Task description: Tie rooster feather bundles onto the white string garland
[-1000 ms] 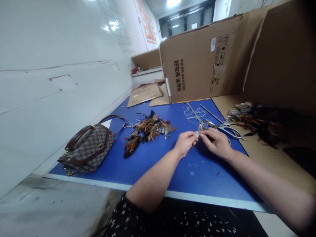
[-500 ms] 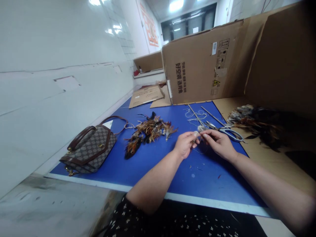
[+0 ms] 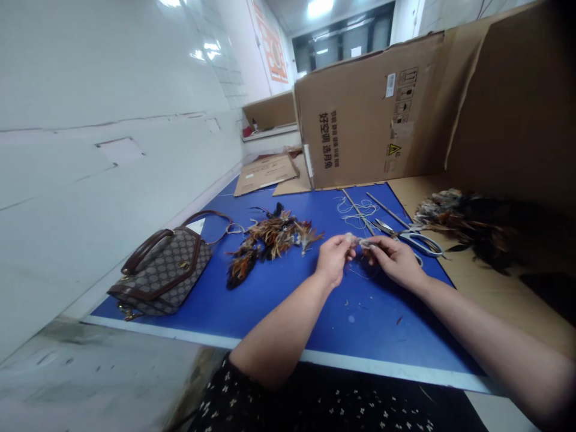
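My left hand (image 3: 333, 261) is closed in a pinch on small pale fluffy feathers (image 3: 349, 238). Close beside it, my right hand (image 3: 398, 263) pinches a feather, its greyish base between the thumb and finger and a brown part showing beneath. The fingertips of both hands nearly meet above the blue table. Behind the right hand lie scissors (image 3: 423, 243) with pale handles, partly covered by it. Thin loose string (image 3: 357, 209) and two slim sticks (image 3: 387, 209) rest just beyond the hands. A pile of brown, orange and black feathers (image 3: 274, 234) is to the left.
A patterned handbag (image 3: 166, 276) stands at the left by the wall. More feathers (image 3: 468, 225) lie on cardboard at the right. A large cardboard box (image 3: 364, 126) rises at the back, with flat cardboard (image 3: 265, 173) beside it. Small scraps dot the blue table (image 3: 288, 300).
My hands have drawn slightly apart, the left shifting a little to the left. More of the pale feathers shows between the fingertips. The things on the table stay in place.
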`<action>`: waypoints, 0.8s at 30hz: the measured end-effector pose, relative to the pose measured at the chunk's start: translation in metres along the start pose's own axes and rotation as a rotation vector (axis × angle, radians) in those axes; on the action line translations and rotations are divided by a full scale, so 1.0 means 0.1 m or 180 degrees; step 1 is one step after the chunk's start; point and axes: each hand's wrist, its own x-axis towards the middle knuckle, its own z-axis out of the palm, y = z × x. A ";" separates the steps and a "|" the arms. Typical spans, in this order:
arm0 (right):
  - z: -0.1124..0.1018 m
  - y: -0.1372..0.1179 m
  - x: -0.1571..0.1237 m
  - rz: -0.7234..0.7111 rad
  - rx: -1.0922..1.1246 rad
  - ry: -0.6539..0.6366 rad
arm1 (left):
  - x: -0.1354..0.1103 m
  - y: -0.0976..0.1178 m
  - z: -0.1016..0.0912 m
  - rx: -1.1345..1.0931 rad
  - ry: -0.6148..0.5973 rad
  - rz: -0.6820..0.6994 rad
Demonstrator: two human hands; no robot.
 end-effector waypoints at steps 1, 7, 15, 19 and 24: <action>0.00 0.01 0.00 -0.0003 -0.0070 0.0028 | -0.01 0.01 0.00 0.0023 0.0021 -0.0003; -0.01 -0.01 0.00 -0.0170 -0.0822 0.0155 | -0.01 0.03 0.00 0.0004 0.0045 -0.0019; 0.07 -0.08 -0.05 -0.0416 -0.1206 0.0226 | -0.03 0.13 0.04 -0.0210 0.0080 -0.0092; 0.06 -0.08 -0.06 -0.0554 -0.1384 0.0222 | -0.04 0.13 0.05 -0.0110 0.0056 -0.0207; 0.02 -0.05 -0.08 -0.0783 -0.1743 0.0002 | -0.06 0.12 0.07 0.0083 0.0001 -0.0370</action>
